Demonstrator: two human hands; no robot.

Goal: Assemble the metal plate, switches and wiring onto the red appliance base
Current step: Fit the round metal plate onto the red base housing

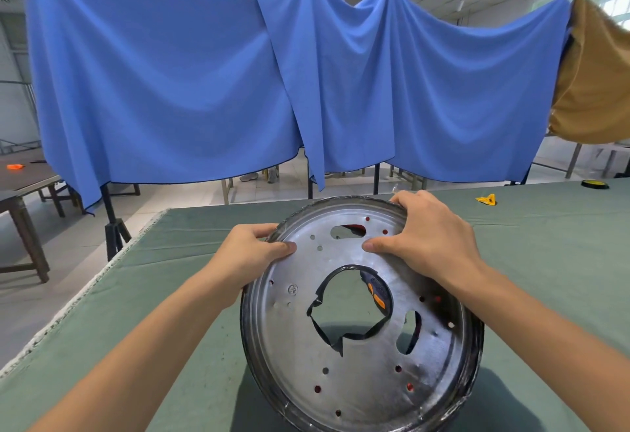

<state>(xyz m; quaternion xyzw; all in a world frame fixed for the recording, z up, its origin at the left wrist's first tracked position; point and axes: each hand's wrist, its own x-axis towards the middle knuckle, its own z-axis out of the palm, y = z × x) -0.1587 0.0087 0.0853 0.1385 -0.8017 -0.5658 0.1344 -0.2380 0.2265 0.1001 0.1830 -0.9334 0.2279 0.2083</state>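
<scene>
Metal plate [358, 312]: round, silvery disc, tilted up on edge toward me, its lower rim low over the green cloth-covered table [191, 227]; whether that rim touches the cloth I cannot tell.
Plate centre: large irregular opening with a dark torn-looking edge; the green cloth shows through it.
Plate slots: one oblong cutout near the top, one at the lower right of the centre opening; small round holes are scattered over the face.
Red appliance base [354, 228]: only glimpsed, as red behind the top slot and through several small holes (so it sits directly behind the plate).
Orange-and-dark part [377, 295]: visible at the right edge of the centre opening, behind the plate; I cannot tell what it is.
My left hand [254, 254]: closed on the plate's upper-left rim, thumb flat on the face, fingers curled over the edge.
My right hand [429, 237]: closed on the plate's top-right rim, fingers wrapped over the edge, thumb pressed on the face just below the top slot.
Yellow item [486, 199]: on the table, well beyond the plate to its right.
Blue drape [204, 84]: hangs across the room far behind the plate.
</scene>
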